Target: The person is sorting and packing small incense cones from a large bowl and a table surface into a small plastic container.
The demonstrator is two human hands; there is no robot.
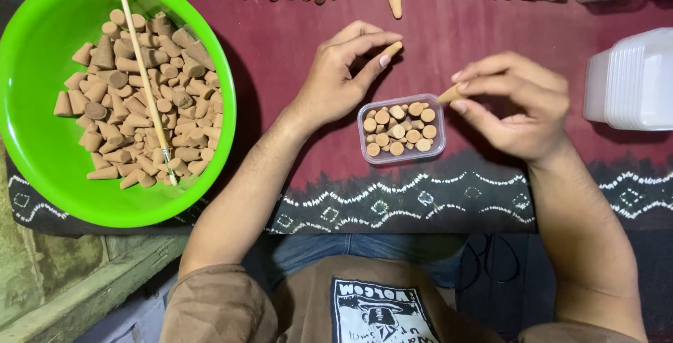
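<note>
Filling is the step I judge in hand: the small clear box point(402, 128) sits on the tabletop point(280, 42) between both hands, nearly full of upright cones. My left hand point(336, 77) pinches one cone point(391, 50) above it; my right hand point(515, 101) pinches another cone point(449, 93) at the rim, wrist bent inward. Next calls for seating it in a free gap.

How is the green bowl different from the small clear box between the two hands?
The green bowl is round, opaque and large; the small clear box is rectangular, see-through and much smaller. In the bowl the cones lie in a loose heap, with a thin stick across them; in the box they stand packed. Both hold brown cones.
</note>
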